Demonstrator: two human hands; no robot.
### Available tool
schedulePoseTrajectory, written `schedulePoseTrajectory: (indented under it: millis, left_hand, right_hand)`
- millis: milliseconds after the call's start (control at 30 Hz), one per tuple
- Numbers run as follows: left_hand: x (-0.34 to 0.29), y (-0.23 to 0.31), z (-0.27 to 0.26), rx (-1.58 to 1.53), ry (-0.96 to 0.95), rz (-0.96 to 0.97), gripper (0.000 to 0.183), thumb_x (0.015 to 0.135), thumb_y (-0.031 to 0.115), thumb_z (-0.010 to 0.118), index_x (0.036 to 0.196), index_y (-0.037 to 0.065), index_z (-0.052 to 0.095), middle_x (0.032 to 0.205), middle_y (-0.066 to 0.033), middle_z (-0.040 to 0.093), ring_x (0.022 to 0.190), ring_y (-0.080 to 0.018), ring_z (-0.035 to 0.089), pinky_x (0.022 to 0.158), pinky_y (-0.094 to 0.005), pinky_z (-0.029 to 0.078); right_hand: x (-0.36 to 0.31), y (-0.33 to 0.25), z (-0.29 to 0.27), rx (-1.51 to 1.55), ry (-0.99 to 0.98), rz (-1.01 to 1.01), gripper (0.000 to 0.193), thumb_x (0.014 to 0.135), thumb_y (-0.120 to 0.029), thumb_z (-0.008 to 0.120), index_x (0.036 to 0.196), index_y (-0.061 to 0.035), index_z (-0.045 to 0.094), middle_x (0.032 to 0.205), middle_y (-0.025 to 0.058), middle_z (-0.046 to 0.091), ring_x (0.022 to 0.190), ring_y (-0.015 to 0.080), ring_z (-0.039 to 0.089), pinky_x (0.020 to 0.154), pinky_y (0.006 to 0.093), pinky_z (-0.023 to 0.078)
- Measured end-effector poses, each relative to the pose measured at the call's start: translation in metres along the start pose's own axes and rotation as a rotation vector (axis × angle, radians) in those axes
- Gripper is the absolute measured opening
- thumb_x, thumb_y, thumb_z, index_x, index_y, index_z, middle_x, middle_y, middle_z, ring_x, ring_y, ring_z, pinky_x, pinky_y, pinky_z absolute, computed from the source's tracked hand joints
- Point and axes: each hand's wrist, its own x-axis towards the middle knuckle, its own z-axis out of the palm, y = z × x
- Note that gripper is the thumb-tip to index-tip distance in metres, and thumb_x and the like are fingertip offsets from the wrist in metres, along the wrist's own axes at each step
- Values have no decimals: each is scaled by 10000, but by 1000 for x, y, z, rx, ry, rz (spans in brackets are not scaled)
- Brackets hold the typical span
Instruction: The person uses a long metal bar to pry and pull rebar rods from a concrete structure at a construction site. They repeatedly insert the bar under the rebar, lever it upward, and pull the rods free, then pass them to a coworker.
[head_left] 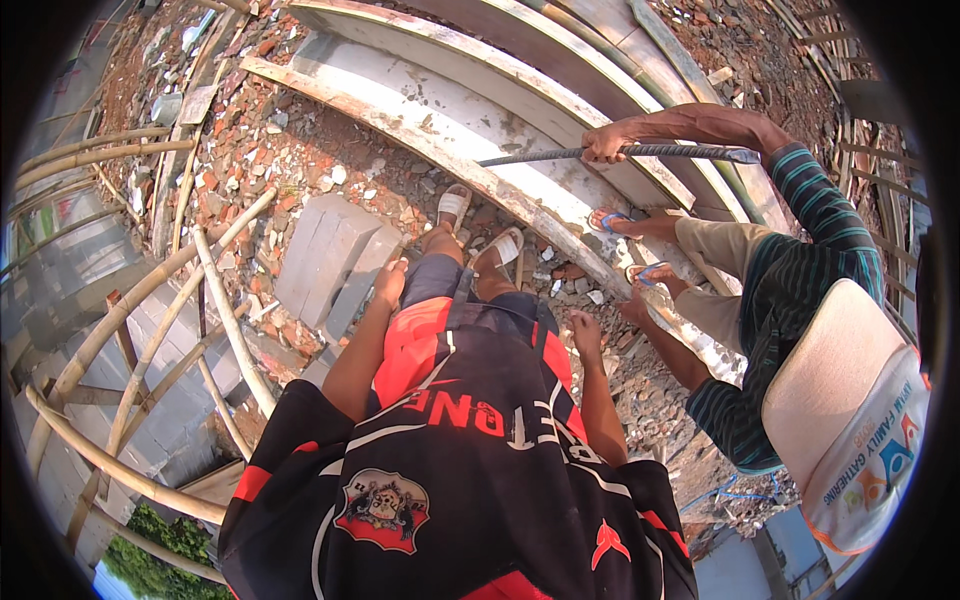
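My left hand point(390, 282) hangs beside my left thigh, near a grey block point(325, 262) on the rubble. On the other side, my right hand point(585, 335) hangs by my right thigh, its fingers loosely curled. Both hands are seen foreshortened from above, and no object shows in either. Ahead of my feet lies a long wooden form point(440, 125) with pale, stained boards. At the right, a bent-over co-worker grips a ribbed steel bar point(690, 152) in one hand point(603, 143). The bar's far end meets the form's near board. The co-worker's other hand point(634, 306) is low by that board's end.
Bamboo poles point(235, 310) cross at the left above grey blockwork point(190, 370). Broken brick and stone rubble point(290, 150) covers the ground. The co-worker's sandalled feet point(610, 220) stand at the form's right end. More planks and a green bamboo pole point(640, 75) lie beyond.
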Motion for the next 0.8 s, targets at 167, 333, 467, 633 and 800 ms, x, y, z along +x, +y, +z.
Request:
schedulePoseTrajectory:
  millis: [167,333,467,633,800]
  left_hand:
    - [2,1,5,-108,122,92,421,891,382,566,1076,8,622,1009,-89,641,923,-183,570,809,-325,436]
    - [12,-10,-11,-124,166,97,399,885,348,574,1053,-8,640,972,-108,659,892,-189,590,801,-312,444]
    - [25,-15,-31,-97,144,68,471,875,356,556,1196,13,596,1124,-142,642,959,-207,585,809,-317,449]
    - [34,11,-45,-223,209,81,385,898,329,574,988,-36,658,908,-107,670,859,-180,596,793,-322,441]
    - [72,35,-76,-159,143,62,382,919,304,553,1057,-41,640,986,-112,672,914,-184,604,842,-310,445]
  right_hand:
    - [-8,-6,-2,50,-14,142,290,912,-255,537,1091,-52,643,909,25,660,697,104,600,541,243,450]
    - [-8,-35,-1,10,-18,193,320,917,-282,520,1101,-49,638,928,23,656,732,111,596,580,254,461]
    - [5,-56,7,-66,8,103,325,920,-286,522,1114,-51,634,938,27,656,745,110,593,603,254,466]
    - [10,-94,29,-47,10,177,334,919,-281,527,1130,-44,634,952,42,661,759,110,590,607,259,458]
    - [11,-132,66,-12,43,87,328,921,-274,528,1113,-35,646,970,68,671,803,120,610,624,255,456]
